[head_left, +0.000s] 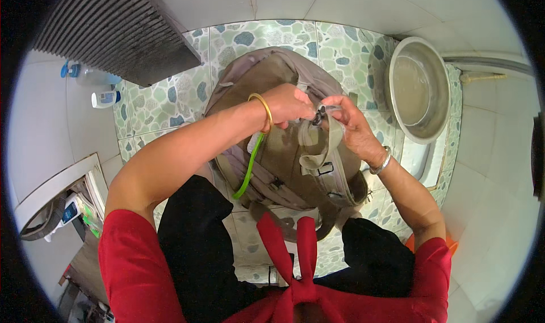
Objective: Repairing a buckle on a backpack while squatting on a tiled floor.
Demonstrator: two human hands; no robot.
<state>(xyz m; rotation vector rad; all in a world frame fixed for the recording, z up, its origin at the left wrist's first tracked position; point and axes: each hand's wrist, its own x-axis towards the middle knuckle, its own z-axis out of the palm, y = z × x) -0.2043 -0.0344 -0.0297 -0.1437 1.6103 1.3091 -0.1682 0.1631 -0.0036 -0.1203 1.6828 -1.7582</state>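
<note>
A large grey-brown backpack (258, 84) lies on the tiled floor in front of me, and it looks damp. Above it, my left hand (286, 103) is closed in a pinch at a dark buckle (319, 117) on one strap. My right hand (355, 131) grips the same strap (335, 134) from the other side, with thumb and fingers close to the buckle. A bright green handle (248, 168), with a whitish part at its upper end, lies against the bag beneath my left wrist. What the left fingertips cover is partly hidden.
A metal basin (395, 90) with cloudy water stands at the right by the wall. A dark ridged board (153, 53) leans at the upper left, near a white bottle (103, 100) and a blue-capped clear bottle (91, 75). Something orange (451, 244) shows beside my right elbow.
</note>
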